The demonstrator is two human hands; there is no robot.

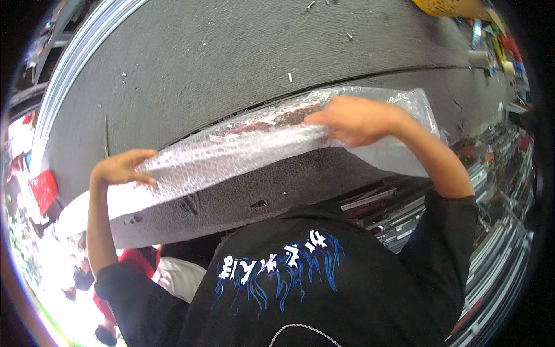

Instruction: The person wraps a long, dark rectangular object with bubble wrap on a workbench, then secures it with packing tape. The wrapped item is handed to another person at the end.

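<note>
A long bundle of clear bubble wrap (231, 153) lies across a worktable covered in dark ribbed matting. Through the plastic near its middle and right, something reddish-brown shows, but its kind cannot be made out. My right hand (359, 121) is closed on the wrap's upper layer, fingers curled into the plastic. At the bundle's left part rests my left hand (122, 168), thumb and fingers spread apart over the wrap. Loose, flat plastic (410, 147) spreads out beyond my right wrist.
The dark matting (231, 58) has small scraps on it and a seam behind the bundle. Long metal profiles (87, 52) line the left edge; more strips (480, 231) are stacked at right. A yellow basket (451, 7) stands far right. People (136, 263) are at lower left.
</note>
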